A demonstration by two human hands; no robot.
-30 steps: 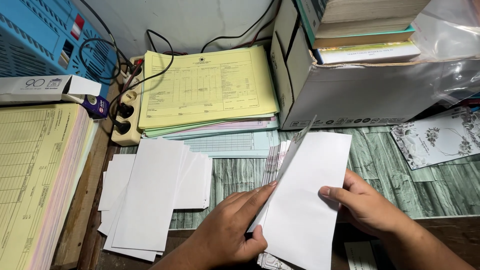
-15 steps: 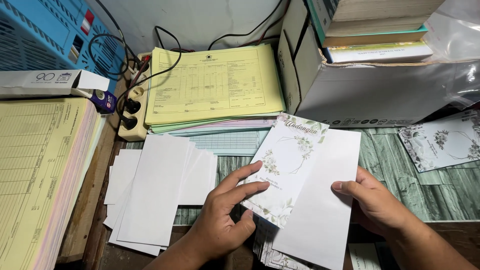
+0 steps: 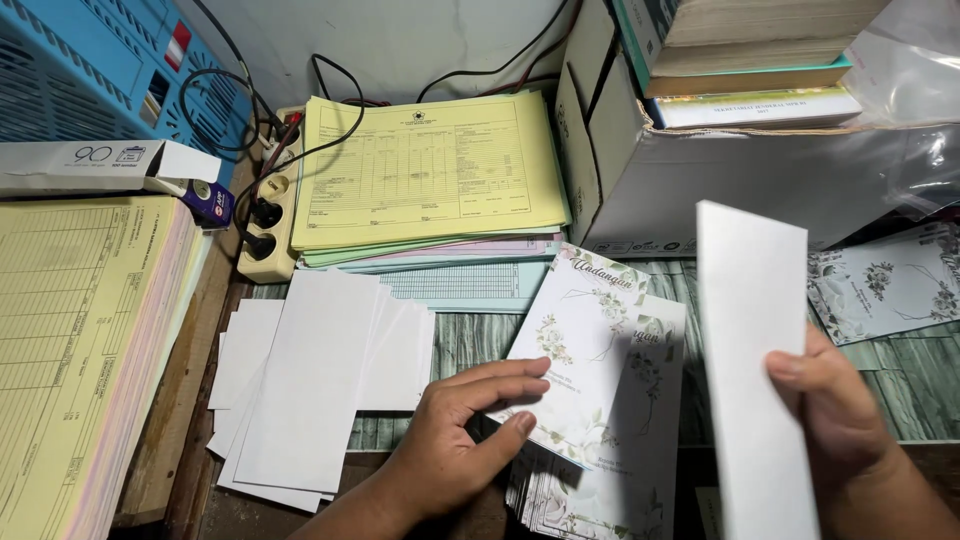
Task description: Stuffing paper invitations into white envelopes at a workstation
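Note:
My right hand [image 3: 835, 420] holds a plain white folded card [image 3: 755, 340] upright at the right, lifted off the desk. My left hand [image 3: 455, 450] lies flat with its fingers resting on the top floral printed card [image 3: 580, 350] of a stack of floral cards [image 3: 620, 470] at the desk's front edge. The top card sits skewed on that stack. To the left of my left hand lies a loose pile of blank white cards [image 3: 310, 385].
Yellow forms [image 3: 430, 170] lie on pastel sheets at the back, beside a power strip [image 3: 265, 225] with cables. A thick form pad [image 3: 70, 350] fills the left. A grey box [image 3: 720, 190] with books stands back right, more floral cards [image 3: 885, 290] below it.
My right hand has pulled the white card away to the right and raised it, uncovering the floral card. My left hand now presses the floral card down on the stack.

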